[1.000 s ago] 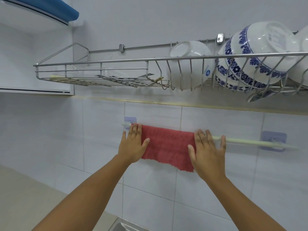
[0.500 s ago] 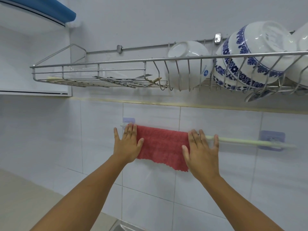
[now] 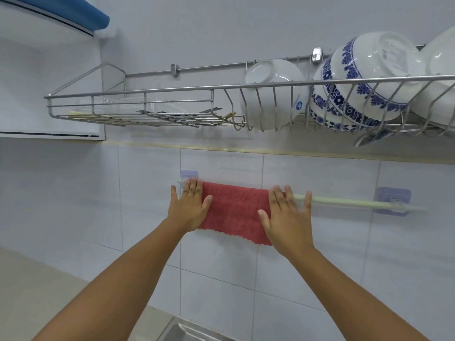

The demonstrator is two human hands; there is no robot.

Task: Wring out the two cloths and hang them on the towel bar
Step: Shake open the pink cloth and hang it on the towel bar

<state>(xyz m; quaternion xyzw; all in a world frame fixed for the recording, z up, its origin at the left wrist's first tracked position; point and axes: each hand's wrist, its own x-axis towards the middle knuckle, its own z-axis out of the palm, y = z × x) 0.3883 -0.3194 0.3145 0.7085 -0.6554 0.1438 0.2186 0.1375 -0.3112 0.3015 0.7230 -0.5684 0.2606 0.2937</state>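
A red cloth (image 3: 235, 211) hangs folded over the left part of a pale green towel bar (image 3: 344, 201) fixed to the tiled wall by two lilac pads. My left hand (image 3: 190, 206) lies flat on the cloth's left edge, fingers spread. Flat against the cloth's right edge rests my right hand (image 3: 286, 215), with its outer fingers over the bar. Neither hand grips anything. No second cloth is in view.
A steel wire dish rack (image 3: 152, 104) is mounted on the wall above the bar. It holds a white bowl (image 3: 270, 92) and blue-patterned bowls (image 3: 364, 80). A sink corner (image 3: 187, 332) shows at the bottom, with a counter (image 3: 37, 291) to the left.
Both hands stay flat on the hung cloth and have barely moved relative to it. The camera view shifts slightly.
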